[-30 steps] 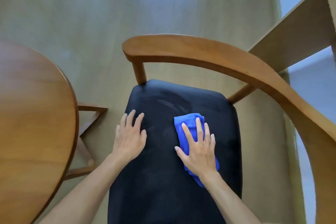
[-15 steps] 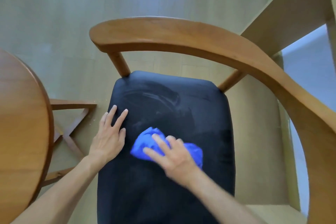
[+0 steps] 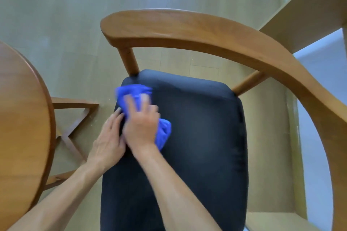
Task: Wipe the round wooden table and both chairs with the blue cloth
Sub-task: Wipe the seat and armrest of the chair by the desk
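A wooden chair with a curved backrest [image 3: 197, 28] and a black padded seat [image 3: 202, 137] fills the middle of the view. My right hand [image 3: 140, 124] presses the crumpled blue cloth [image 3: 131, 92] flat against the seat's far left corner; its fingers look straight but are blurred by motion. My left hand [image 3: 109, 137] rests flat on the seat's left edge, touching my right hand. The round wooden table [image 3: 20, 118] shows at the left edge.
The table's wooden leg frame [image 3: 75, 118] stands on the pale floor between table and chair. A light wooden shelf or desk edge [image 3: 309, 9] runs along the upper right, close behind the chair's backrest.
My right hand has swept the cloth from the seat's right side across the middle to its far left corner. My left hand has stayed on the left edge.
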Tool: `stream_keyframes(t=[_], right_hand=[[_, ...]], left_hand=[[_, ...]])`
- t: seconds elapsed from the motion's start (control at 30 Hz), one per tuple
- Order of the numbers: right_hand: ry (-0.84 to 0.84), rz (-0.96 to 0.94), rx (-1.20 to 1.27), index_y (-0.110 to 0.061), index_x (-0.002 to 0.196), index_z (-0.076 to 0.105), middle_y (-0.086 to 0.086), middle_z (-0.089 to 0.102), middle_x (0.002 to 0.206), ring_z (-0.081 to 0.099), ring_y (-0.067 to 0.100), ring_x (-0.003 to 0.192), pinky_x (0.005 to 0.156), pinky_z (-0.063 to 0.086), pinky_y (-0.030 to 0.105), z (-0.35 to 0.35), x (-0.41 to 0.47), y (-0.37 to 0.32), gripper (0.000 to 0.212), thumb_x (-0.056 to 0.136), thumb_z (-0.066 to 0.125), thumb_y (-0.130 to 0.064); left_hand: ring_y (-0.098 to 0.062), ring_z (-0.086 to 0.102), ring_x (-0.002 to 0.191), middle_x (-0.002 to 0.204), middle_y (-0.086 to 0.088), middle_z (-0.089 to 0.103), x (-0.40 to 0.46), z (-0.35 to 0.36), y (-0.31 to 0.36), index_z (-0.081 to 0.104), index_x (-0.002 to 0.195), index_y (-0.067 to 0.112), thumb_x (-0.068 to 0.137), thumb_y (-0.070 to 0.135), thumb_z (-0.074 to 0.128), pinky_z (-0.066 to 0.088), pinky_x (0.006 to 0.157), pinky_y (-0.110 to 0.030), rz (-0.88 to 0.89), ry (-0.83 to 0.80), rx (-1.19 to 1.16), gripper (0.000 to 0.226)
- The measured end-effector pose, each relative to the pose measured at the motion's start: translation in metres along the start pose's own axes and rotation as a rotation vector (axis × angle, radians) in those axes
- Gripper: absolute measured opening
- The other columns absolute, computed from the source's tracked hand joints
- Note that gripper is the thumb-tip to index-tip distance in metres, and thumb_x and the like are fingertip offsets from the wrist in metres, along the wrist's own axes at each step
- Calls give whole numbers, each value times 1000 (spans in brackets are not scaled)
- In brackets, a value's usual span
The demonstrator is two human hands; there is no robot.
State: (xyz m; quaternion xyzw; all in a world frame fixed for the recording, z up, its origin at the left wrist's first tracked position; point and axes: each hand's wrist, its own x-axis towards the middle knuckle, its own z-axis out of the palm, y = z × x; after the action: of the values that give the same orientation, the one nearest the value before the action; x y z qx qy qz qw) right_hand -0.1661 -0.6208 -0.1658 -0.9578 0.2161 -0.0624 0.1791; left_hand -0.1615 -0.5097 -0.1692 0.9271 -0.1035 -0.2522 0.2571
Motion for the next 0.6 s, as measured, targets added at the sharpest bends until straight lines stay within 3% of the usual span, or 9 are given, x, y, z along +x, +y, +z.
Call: stream_keyframes(t=[0.03, 0.1, 0.17, 0.27, 0.37, 0.53, 0.6], right_hand=[[-58, -179, -56, -32, 113, 66, 10, 63, 116, 50, 25, 68, 58, 41, 32, 4, 0, -9, 40, 80, 49, -17], [-94, -416, -133, -33, 110, 68, 7, 65, 113, 50, 24, 66, 57, 37, 31, -1, 15, 8, 45, 74, 51, -12], [-82, -446, -159, -29, 113, 68, 10, 65, 117, 52, 28, 68, 58, 41, 33, -21, 30, 54, 55, 66, 57, -4], [-26, -41, -146, -23, 124, 64, 16, 56, 132, 54, 37, 81, 69, 45, 41, -55, 38, 145, 60, 69, 61, 0], [27, 434, -141, -22, 138, 50, 13, 39, 147, 47, 43, 100, 88, 36, 44, -82, 25, 201, 59, 83, 53, -2], [112, 741, -117, -24, 144, 38, 15, 29, 149, 44, 40, 105, 87, 36, 43, -51, 53, 147, 60, 88, 46, -6], [71, 632, -114, -27, 142, 40, 15, 32, 146, 47, 37, 100, 82, 38, 41, -30, 67, 97, 61, 84, 47, -9]], left_hand=[[-23, 38, 133, 144, -2, 38, -2, 0, -3, 36, 141, 16, 91, 13, 54, 39, 99, -38, -21, -5, -47, 53], [-22, 34, 136, 147, -5, 34, -6, -1, -8, 34, 142, 12, 91, 14, 55, 32, 106, -34, -7, -39, -33, 55], [-15, 18, 145, 159, 1, 16, -6, -1, -10, 24, 149, 12, 94, 19, 54, 19, 115, -29, 4, -56, 31, 63], [-12, 11, 146, 160, 9, 6, -7, -4, -11, 17, 152, 23, 95, 26, 51, 21, 116, -33, 16, -77, 63, 66], [-10, 10, 146, 160, 13, -2, -5, -7, -12, 14, 152, 32, 96, 29, 49, 28, 114, -34, 13, -111, 60, 66], [-9, 9, 147, 159, 15, -8, -5, -3, -12, 10, 152, 33, 98, 28, 46, 28, 113, -32, 0, -118, 10, 66], [-10, 8, 147, 159, 15, -10, -7, 0, -12, 9, 153, 33, 99, 27, 45, 29, 113, -33, 2, -107, 16, 65]])
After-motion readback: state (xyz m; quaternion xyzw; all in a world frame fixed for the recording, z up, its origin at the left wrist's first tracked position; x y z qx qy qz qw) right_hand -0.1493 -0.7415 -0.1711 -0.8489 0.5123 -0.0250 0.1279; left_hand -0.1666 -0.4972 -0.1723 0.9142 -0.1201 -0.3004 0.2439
